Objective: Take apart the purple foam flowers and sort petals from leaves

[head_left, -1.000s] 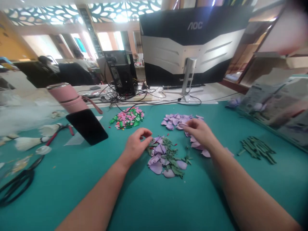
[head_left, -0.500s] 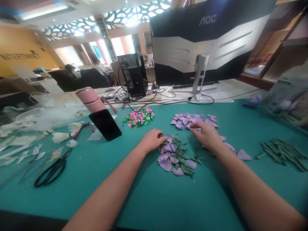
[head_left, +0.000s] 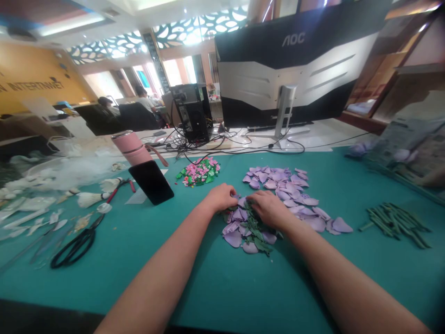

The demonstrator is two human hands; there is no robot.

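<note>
A mixed pile of purple petals (head_left: 239, 214) and green leafy pieces (head_left: 255, 228) lies on the green mat in front of me. My left hand (head_left: 223, 196) is at the pile's upper left edge, fingers closed by a purple petal; what they grip is too small to name. At the pile's upper right, my right hand (head_left: 267, 207) has its fingers bent down onto the pieces, and their tips are partly hidden. Behind and right of it spreads a larger group of purple petals (head_left: 285, 181).
Green stems (head_left: 396, 223) lie at the right. Pink and green pieces (head_left: 200, 171) sit farther back. To the left are a phone (head_left: 151, 182), a pink bottle (head_left: 129, 148), black scissors (head_left: 74, 248) and shuttlecocks (head_left: 89, 199). A monitor (head_left: 288, 74) stands behind; people sit far off.
My right hand has moved left from the purple petal group to the mixed pile, close to my left hand. The left hand stays at the pile's edge. The view has shifted slightly.
</note>
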